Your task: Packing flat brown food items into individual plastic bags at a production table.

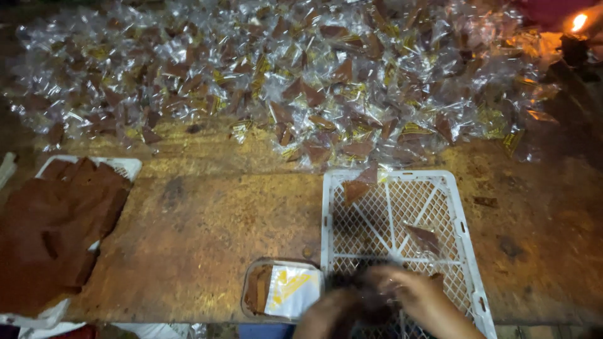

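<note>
Fingers of both hands meet low in the frame over the near end of the white lattice tray (pixel 463 238), blurred by motion. Left hand (pixel 326 314) and right hand (pixel 418 298) curl in twd each other around a small dark piece (pixel 370 301), prob. a brown slice in clear wrap; it sits betw. the two sets of fingertips, but blur hides whether they're clamped on it or just touching, so grip can't be told. Its long axis & pointing direction also unreadable. On the tray beyond the hands: 2 more wrapped slices, one (pixel 424 237) mid-tray w/ long axis running diagonally upper-left to lower-right, one triangular (pixel 355 188) at the far left corner, tip twd the near left. Just left of the left hand, 1 small shallow dish (pixel 251 282) holding brown slices and a white-and-yellow packet stack (pixel 290 292). Far left, 1 white tray (pixel 129 166) heaped w/ unwrapped brown sheets (pixel 56 232), too overlapped to count. All rests on a worn rusty-brown table (pixel 213 232). Across the far side, a big heap of clear-wrapped brown pieces (pixel 301 75), far too many to count. Small flame (pixel 578 22) at top right corner.
</note>
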